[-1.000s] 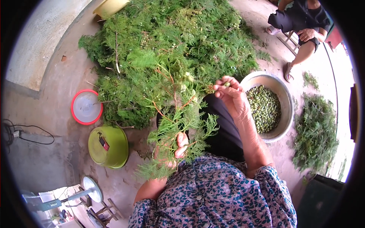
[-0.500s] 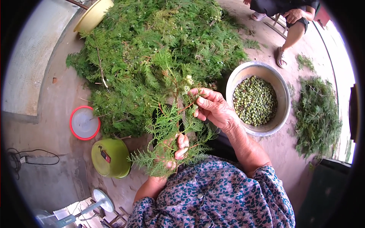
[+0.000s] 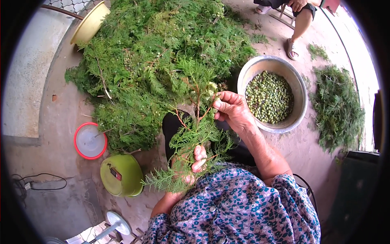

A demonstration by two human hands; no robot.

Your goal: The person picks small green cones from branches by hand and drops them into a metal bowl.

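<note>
My left hand (image 3: 191, 164) is closed round the lower stem of a leafy green conifer branch (image 3: 195, 132), held upright in front of my chest; the leaves hide part of the hand. At the branch's upper right side, my right hand (image 3: 235, 110) has thumb and forefinger pinched on a small green cone (image 3: 216, 101). A pale green cone (image 3: 212, 86) shows just above those fingertips. To the right of my right hand stands a wide metal basin (image 3: 300, 103), holding many small green and brownish cones (image 3: 269, 97).
A big heap of cut conifer branches (image 3: 150, 53) lies ahead. Left are a yellow basin (image 3: 91, 22), a red-rimmed bowl (image 3: 90, 140) and an upturned green tub (image 3: 122, 179) with a small dark device (image 3: 115, 173) on it. More branches (image 3: 337, 107) lie right; another person's leg (image 3: 302, 26) is far right.
The view has shifted, so the basin and heap sit higher in it. The branch is turned a little to the right; my right fingertips have moved slightly down along its upper part.
</note>
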